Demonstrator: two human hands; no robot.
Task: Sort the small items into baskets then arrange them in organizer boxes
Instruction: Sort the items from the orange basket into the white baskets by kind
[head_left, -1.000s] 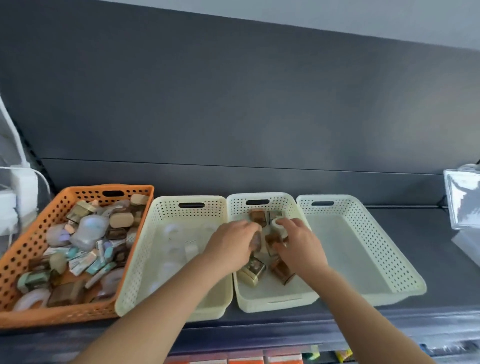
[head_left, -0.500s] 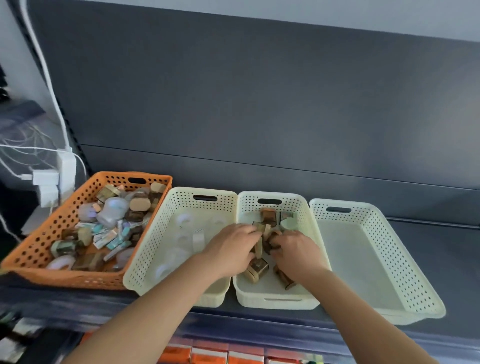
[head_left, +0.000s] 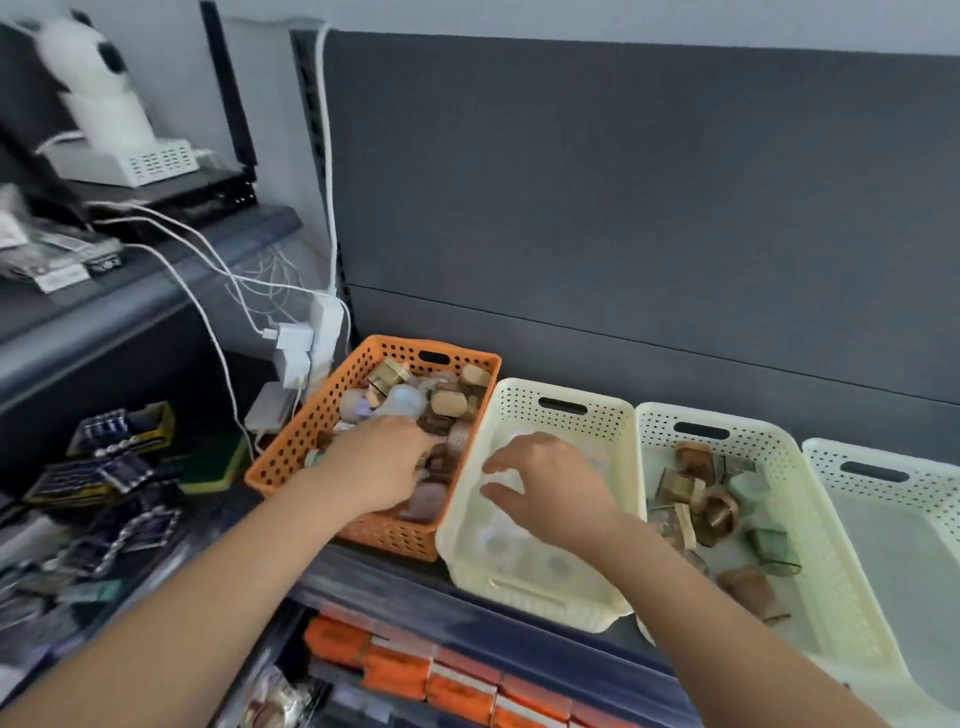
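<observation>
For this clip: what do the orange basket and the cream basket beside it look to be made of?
The orange basket looks like moulded plastic with a matte finish: uniform colour, regular hole grid, moulded handle slot. The cream basket is probably the same plastic: same hole grid, rounded rim, smooth and faintly shiny floor.

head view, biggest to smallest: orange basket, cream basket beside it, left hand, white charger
1. Orange basket and cream basket: look alike, not ranked.
2. Left hand.
3. Charger, smallest, though farther away.

One head-worn camera looks forward and down, close above the orange basket on the shelf.
</observation>
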